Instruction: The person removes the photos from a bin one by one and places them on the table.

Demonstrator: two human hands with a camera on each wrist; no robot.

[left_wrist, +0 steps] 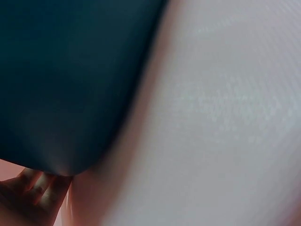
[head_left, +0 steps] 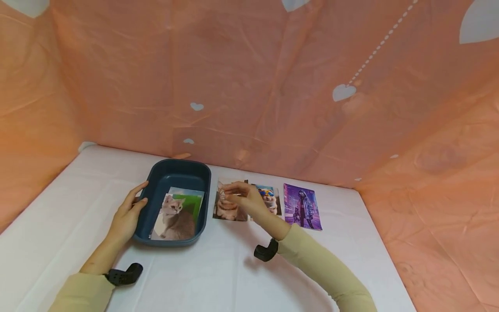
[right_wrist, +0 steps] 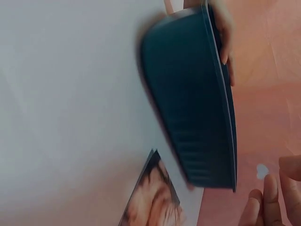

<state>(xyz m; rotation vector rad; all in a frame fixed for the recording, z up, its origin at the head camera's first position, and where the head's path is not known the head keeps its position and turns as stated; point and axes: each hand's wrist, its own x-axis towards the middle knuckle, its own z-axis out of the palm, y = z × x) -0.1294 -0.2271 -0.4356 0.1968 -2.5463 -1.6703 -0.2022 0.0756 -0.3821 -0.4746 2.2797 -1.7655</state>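
A dark blue plastic tray (head_left: 144,229) stands on the table at the left, with a photo card of a cat on green (head_left: 177,221) lying on another card inside. My left hand (head_left: 126,216) grips the tray's left rim, thumb over the edge; its fingers (left_wrist: 35,190) show at the wall in the left wrist view. Above an orange cat card (head_left: 228,212), right of the tray, is my right hand (head_left: 249,199). Its fingers (right_wrist: 271,197) are loosely bent with nothing between them, apart from the tray. The hand partly hides that card and one with a cat in sunglasses (head_left: 270,197).
A purple card with a hooded figure (head_left: 302,208) lies farthest right in the row. The white tablecloth (head_left: 195,277) covers the table. Orange cloth (head_left: 249,86) with white hearts hangs behind and at both sides. A black wrist camera (head_left: 267,250) sits under the right wrist.
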